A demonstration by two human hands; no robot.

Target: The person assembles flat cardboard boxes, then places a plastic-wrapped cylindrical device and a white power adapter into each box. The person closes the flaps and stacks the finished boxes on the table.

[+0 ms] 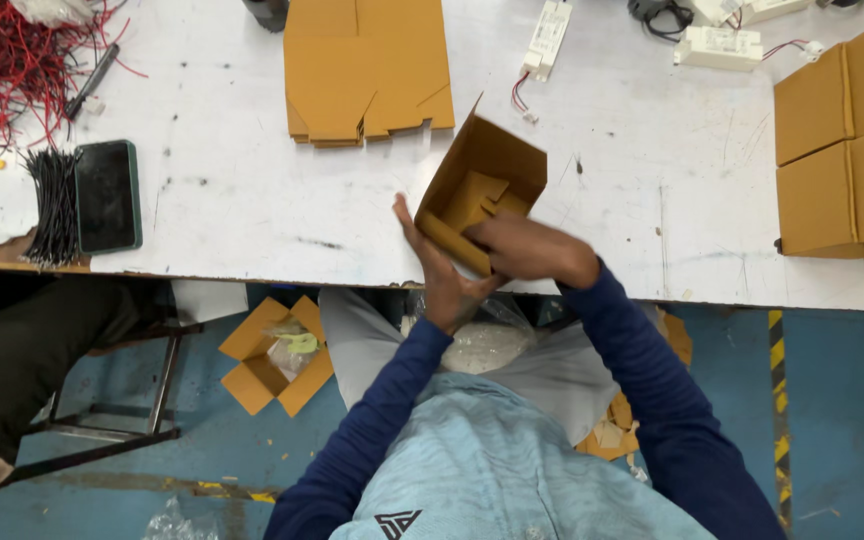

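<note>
Right now we have a small cardboard box (482,190) half folded at the near edge of the white table (252,200), open side turned toward us, with its inner flaps showing. Our left hand (442,275) sits on the box's left and under side, palm against the cardboard and fingers stretched long and together up the outer wall, thumb tucked near the bottom corner. Our right hand (532,248) lies over the box's near rim, fingers curled down onto the edge and pinching it; how far they reach inside we cannot tell.

Taking the box as our landmark: just beyond it, further up the table, lies a stack of flat cardboard blanks (367,70). Beyond and to its right rest two white driver units (717,45) with short wires. Far to its right stands a pile of closed boxes (847,150). Well to its left lies a dark phone (107,195), touching a bundle of black wires (52,205), with a tangle of red wires (12,60) beyond those. Below the box, off the table, an open carton (277,355) sits on the blue floor.
</note>
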